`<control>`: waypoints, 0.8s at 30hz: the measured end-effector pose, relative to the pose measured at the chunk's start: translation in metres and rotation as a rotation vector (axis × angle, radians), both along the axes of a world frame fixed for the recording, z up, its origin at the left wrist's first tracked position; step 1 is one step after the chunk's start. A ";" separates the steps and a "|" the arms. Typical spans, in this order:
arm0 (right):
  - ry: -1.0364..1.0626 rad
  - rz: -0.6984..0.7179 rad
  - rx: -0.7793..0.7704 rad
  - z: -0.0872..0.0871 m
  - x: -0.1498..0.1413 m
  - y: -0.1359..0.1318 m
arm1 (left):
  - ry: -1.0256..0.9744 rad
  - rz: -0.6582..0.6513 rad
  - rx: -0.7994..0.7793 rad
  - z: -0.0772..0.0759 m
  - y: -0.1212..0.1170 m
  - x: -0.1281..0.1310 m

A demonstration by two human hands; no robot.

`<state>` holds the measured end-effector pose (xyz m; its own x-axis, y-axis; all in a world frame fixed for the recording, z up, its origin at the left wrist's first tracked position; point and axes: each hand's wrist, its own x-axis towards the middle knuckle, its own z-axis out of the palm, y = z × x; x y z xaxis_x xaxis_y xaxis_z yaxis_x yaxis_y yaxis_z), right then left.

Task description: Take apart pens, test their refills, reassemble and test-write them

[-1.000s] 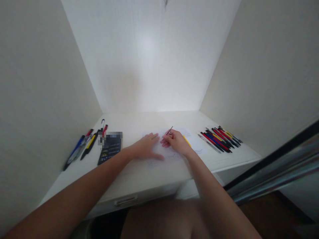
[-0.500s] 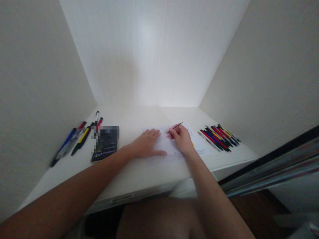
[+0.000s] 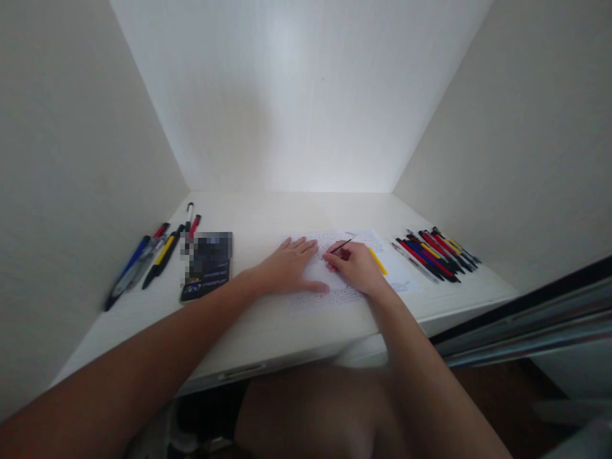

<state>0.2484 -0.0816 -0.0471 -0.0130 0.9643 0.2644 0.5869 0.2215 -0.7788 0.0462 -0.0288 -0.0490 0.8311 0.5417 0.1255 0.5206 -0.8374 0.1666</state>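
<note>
Right hand [image 3: 354, 262]: we see thumb and fingers pinched together on a dark, slim pen [image 3: 342, 245], the pen slanting up and away to the right.
Left hand [image 3: 289, 266]: palm down, fingers a little spread and thumb well apart, gripping nothing; it rests over the left part of the sheet [image 3: 337, 282].
Sheet: flat on the white desk [image 3: 268, 335], in front of us, with rows of marks near its far and near edges and a paler band between.
Pen tip: low over the pale band; we cannot tell whether it touches.
Yellow strip [image 3: 377, 262]: on the sheet, just beside the right hand.
Step in hand: we judge it to be handwriting, the left hand steadying the paper.
Next move: we think it calls for light fingertip strokes across the pale band, the left hand's pressure unchanged.
</note>
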 end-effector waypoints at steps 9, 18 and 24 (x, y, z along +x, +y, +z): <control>0.082 0.057 -0.051 -0.003 0.003 0.000 | 0.024 -0.027 -0.023 -0.006 0.005 0.003; -0.012 0.027 -0.028 -0.001 0.002 0.000 | 0.016 -0.034 -0.036 -0.004 0.003 0.002; -0.026 0.023 -0.038 0.001 0.001 -0.001 | 0.024 -0.014 -0.043 -0.005 0.002 0.003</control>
